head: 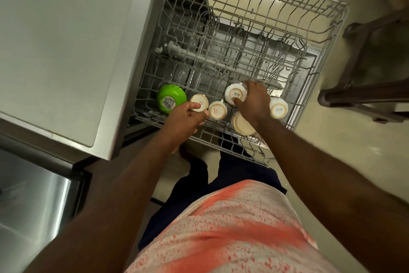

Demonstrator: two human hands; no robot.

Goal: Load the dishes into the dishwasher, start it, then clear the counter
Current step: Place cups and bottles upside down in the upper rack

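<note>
Head view showed the left hand (188, 117) pinching an upturned cup (200, 101) just beside the green bowl (169, 96) in the pulled-out rack (243, 35); the right hand (254, 100) gripped an upside-down white mug (234, 93) farther right.

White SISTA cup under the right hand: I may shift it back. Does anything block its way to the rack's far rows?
No dish does: beyond the white upturned ceramic cup in the right hand, the grey wire rack shows only its own tines.

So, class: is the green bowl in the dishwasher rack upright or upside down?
Upside down: the green bowl shows its base, with a barcode sticker, facing the camera above it.
</note>
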